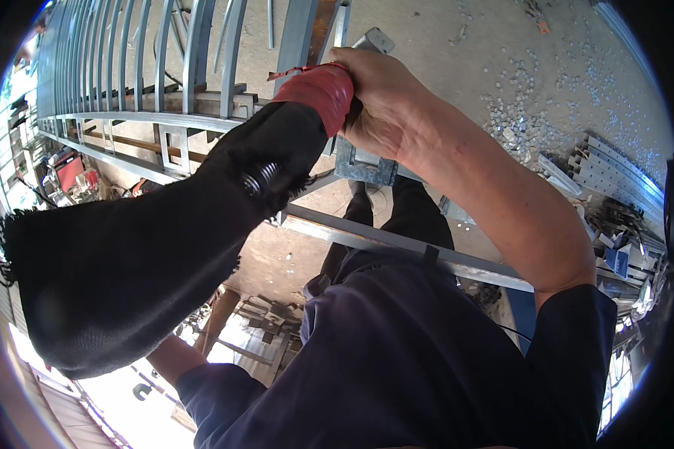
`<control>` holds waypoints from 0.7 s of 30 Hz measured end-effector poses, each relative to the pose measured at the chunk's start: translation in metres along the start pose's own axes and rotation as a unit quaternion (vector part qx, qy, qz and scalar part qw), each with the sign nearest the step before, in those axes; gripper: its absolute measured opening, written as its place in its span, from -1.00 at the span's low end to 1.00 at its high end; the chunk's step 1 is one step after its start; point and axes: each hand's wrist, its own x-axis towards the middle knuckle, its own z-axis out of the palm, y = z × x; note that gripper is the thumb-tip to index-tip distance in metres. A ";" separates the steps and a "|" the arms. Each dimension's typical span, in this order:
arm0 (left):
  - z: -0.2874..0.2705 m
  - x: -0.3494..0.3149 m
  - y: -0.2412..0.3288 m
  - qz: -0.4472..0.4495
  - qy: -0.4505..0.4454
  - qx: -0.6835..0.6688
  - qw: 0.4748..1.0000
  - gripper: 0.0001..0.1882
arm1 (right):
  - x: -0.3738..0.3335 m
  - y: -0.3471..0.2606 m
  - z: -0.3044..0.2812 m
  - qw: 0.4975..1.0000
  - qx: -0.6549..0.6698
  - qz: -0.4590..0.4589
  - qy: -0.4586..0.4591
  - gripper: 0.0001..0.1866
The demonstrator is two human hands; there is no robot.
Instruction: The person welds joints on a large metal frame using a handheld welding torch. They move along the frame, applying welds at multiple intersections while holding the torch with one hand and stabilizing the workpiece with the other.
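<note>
Against the right grip [374,101], round the wrist end of the left arm, sat the red wrap [320,93], smooth, creased and faintly glossy, with a ragged loose strip [286,73] on the side away from us. We had the right grip closed over the wrap's far edge, though its fingertips were hidden; of the left grip we saw nothing, so we could not tell how far open it was. The step in hand seemed to be binding the cuff. To do it well, we judged, we needed to hold the left arm steady, keep the band flat and evenly taut, and press the loose strip down, snug without pinching the wrist.

Just toward us from the grip ran the black sleeve [127,262], thick, matt cloth flaring wide near the elbow, with frayed, thready edges. Through its gap showed a silvery ribbed coil [262,179]. Just beyond the grip stood a grey, round-cornered block [374,40] whose kind we could not make out. Left of the grip lay a frame of straight metal bars [127,67]; nearer our body, a long steel bar [382,238]; well off to its right, pale chips [520,112] littered the rough grey floor [442,37].
</note>
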 end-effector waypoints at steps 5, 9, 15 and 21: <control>-0.002 -0.001 0.000 -0.003 -0.002 -0.002 1.000 -0.51 | -0.001 0.003 0.007 1.000 0.013 -0.005 0.017 -0.81; -0.004 0.002 -0.003 0.001 -0.003 -0.008 1.000 -0.50 | -0.006 0.004 0.012 1.000 -0.005 -0.011 0.014 -0.79; -0.007 0.004 -0.006 0.008 -0.006 -0.014 1.000 -0.49 | -0.002 0.008 0.015 1.000 -0.019 -0.015 0.001 -0.75; -0.011 0.002 -0.011 0.009 -0.007 -0.017 1.000 -0.47 | -0.010 0.010 0.025 0.999 -0.038 -0.026 0.023 -0.72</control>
